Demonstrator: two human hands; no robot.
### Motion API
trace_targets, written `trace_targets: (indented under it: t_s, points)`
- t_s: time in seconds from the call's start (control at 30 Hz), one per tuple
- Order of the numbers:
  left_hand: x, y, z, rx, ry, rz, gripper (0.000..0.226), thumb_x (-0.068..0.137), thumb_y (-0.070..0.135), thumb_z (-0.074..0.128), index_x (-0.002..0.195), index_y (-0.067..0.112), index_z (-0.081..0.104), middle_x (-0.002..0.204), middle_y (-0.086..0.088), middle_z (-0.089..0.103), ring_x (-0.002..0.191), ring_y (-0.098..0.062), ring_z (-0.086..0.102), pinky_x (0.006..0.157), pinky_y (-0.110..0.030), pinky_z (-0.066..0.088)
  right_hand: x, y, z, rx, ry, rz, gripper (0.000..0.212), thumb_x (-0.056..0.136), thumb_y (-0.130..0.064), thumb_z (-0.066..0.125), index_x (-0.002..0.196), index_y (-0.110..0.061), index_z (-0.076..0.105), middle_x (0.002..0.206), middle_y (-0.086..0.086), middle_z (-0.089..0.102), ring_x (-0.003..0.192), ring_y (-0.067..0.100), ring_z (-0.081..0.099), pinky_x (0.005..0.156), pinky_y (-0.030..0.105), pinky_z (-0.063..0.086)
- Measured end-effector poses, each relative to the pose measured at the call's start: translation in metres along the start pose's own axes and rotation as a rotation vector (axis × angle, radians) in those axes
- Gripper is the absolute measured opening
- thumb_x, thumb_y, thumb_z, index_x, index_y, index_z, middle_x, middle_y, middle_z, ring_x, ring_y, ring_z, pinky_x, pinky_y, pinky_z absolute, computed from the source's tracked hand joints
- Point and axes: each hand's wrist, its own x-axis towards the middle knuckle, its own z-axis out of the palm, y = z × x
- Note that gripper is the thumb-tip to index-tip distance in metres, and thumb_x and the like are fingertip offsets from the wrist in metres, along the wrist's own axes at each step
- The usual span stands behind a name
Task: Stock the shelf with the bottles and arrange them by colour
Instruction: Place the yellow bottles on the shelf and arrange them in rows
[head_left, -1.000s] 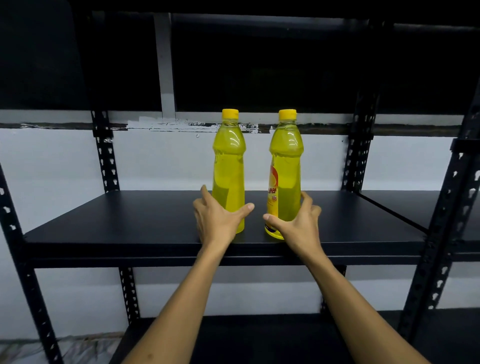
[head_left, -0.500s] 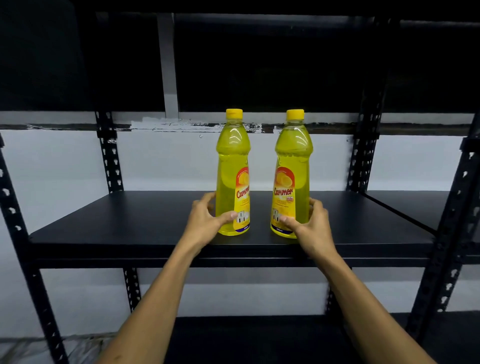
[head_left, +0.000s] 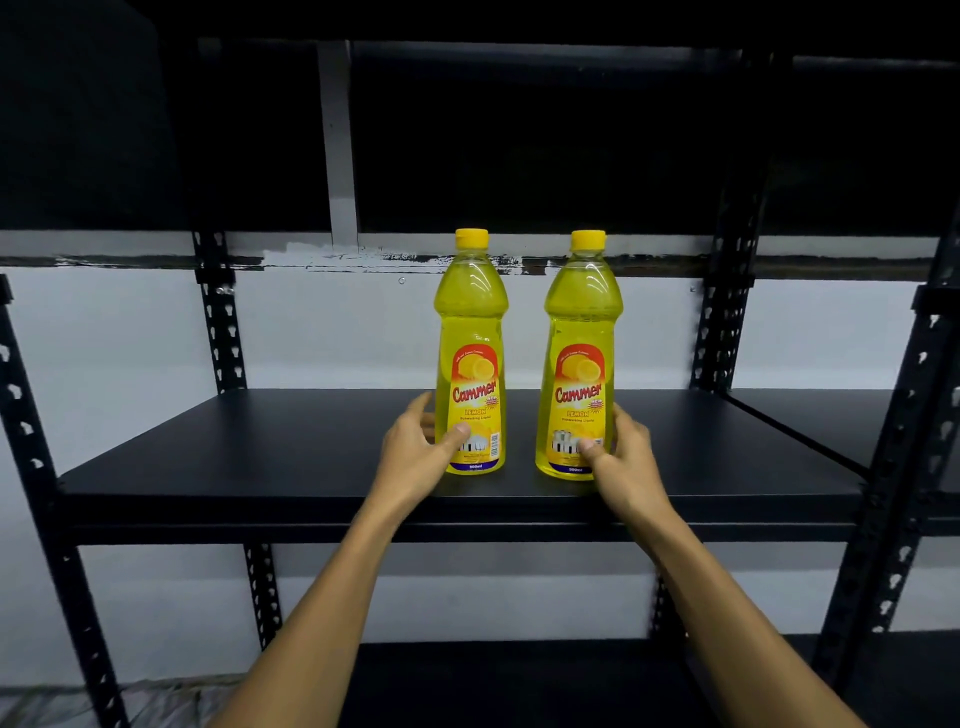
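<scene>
Two yellow bottles stand upright on the black shelf (head_left: 260, 457), side by side with a clear gap between them, both set back a little from the near edge, roughly mid-width.

Left bottle (head_left: 471, 332): clear plastic, filled with yellow liquid nearly to the neck, yellow cap, body narrowing at the waist. Front label faces the camera — red arch with a lemon picture, "Cammer" in red script, "LEMON" below, then a row of dishware and a barcode at the right edge; a dark blue band near the base reads "900ml".

Right bottle (head_left: 582, 338): same shape, cap, liquid and label, also facing forward. It sits slightly nearer than the left one.

Left hand (head_left: 415, 457): wrapped round the lower left side of the left bottle, thumb pressed on the label front, fingers curled behind — gripping it low down.

Right hand (head_left: 623, 462): likewise on the lower right side of the right bottle, thumb on the label, fingers round the far side, gripping near the base.

Both forearms reach up from the bottom of the frame, bare.

Rack: black slotted uprights (head_left: 221, 322) at left and right, a lower shelf (head_left: 498, 680) beneath, a second shelf unit (head_left: 841, 415) adjoining at the right. White wall (head_left: 322, 322) behind, dark above a rough painted line.
</scene>
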Motion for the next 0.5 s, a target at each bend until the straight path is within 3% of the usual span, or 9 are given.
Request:
trace_targets:
  t_s: [0.07, 0.17, 0.3, 0.4, 0.5]
  points:
    - [-0.001, 0.001, 0.0, -0.004, 0.009, -0.014, 0.081, 0.081, 0.034, 0.076, 0.148, 0.016, 0.033, 0.118, 0.0, 0.06, 0.105, -0.015, 0.062, 0.086, -0.03, 0.052, 0.001, 0.001, 0.001, 0.014, -0.02, -0.005, 0.048, 0.096, -0.012, 0.055, 0.141, -0.021, 0.041, 0.134, 0.006, 0.049, 0.114, 0.02, 0.057, 0.099, 0.035, 0.047]
    - [-0.002, 0.003, 0.005, 0.05, 0.021, 0.004, 0.081, 0.073, 0.037, 0.082, 0.14, 0.017, 0.042, 0.117, 0.002, 0.062, 0.096, -0.01, 0.06, 0.08, -0.025, 0.049, -0.002, 0.0, 0.001, 0.064, -0.047, 0.02, 0.068, 0.098, -0.014, 0.052, 0.154, -0.018, 0.013, 0.13, -0.002, 0.051, 0.113, 0.014, 0.055, 0.097, 0.032, 0.044]
    - [0.0, 0.005, 0.01, 0.073, 0.083, 0.004, 0.071, 0.073, 0.031, 0.084, 0.134, 0.014, 0.051, 0.122, -0.005, 0.066, 0.093, -0.01, 0.061, 0.078, -0.026, 0.05, -0.002, -0.003, 0.005, 0.021, -0.008, -0.039, 0.061, 0.087, -0.028, 0.07, 0.135, -0.027, 0.034, 0.123, 0.0, 0.055, 0.105, 0.016, 0.059, 0.086, 0.03, 0.049]
    - [0.0, 0.007, 0.014, 0.08, 0.057, 0.006, 0.06, 0.078, 0.024, 0.08, 0.131, 0.013, 0.054, 0.122, -0.005, 0.066, 0.093, -0.008, 0.057, 0.078, -0.024, 0.046, 0.003, -0.002, 0.008, -0.057, 0.037, -0.048, 0.075, 0.079, -0.029, 0.078, 0.139, -0.021, 0.035, 0.126, 0.007, 0.048, 0.105, 0.019, 0.056, 0.09, 0.035, 0.051]
    - [0.004, 0.008, 0.019, 0.092, 0.041, 0.001, 0.053, 0.079, 0.02, 0.08, 0.126, 0.013, 0.057, 0.12, -0.006, 0.067, 0.092, -0.01, 0.059, 0.08, -0.026, 0.047, 0.008, 0.0, 0.005, -0.064, 0.058, -0.047, 0.074, 0.076, -0.027, 0.08, 0.137, -0.021, 0.039, 0.124, 0.007, 0.051, 0.107, 0.022, 0.057, 0.092, 0.039, 0.051]
